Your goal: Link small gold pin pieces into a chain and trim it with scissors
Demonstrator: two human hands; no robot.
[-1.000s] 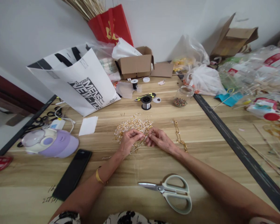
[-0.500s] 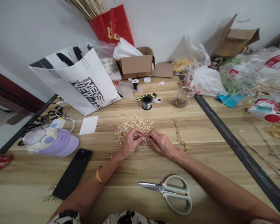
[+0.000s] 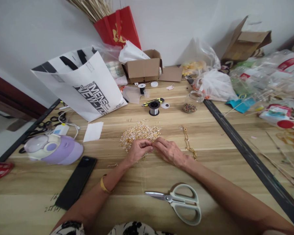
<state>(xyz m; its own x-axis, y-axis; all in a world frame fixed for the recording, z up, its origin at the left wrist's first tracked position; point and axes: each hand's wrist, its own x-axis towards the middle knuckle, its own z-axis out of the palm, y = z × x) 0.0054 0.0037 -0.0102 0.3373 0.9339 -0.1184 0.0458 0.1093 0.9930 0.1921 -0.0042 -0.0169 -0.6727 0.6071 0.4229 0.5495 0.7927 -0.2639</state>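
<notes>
My left hand and my right hand meet fingertip to fingertip at the near edge of a heap of small gold and clear beads. Both are closed in a pinch. What lies between the fingertips is too small to make out, though a thin clear thread hangs down below them toward the scissors. Right of my right hand lies a gold chain, partly behind my wrist. Scissors with pale green handles rest on the table in front of me, blades pointing left.
A spool of wire, a yellow box cutter and a glass jar of beads stand beyond the heap. On the left are a black phone, a purple bottle and a white bag. Plastic bottles crowd the far right.
My fingertips have come closer together, and both hands have shifted slightly toward me. The chain and scissors lie as before.
</notes>
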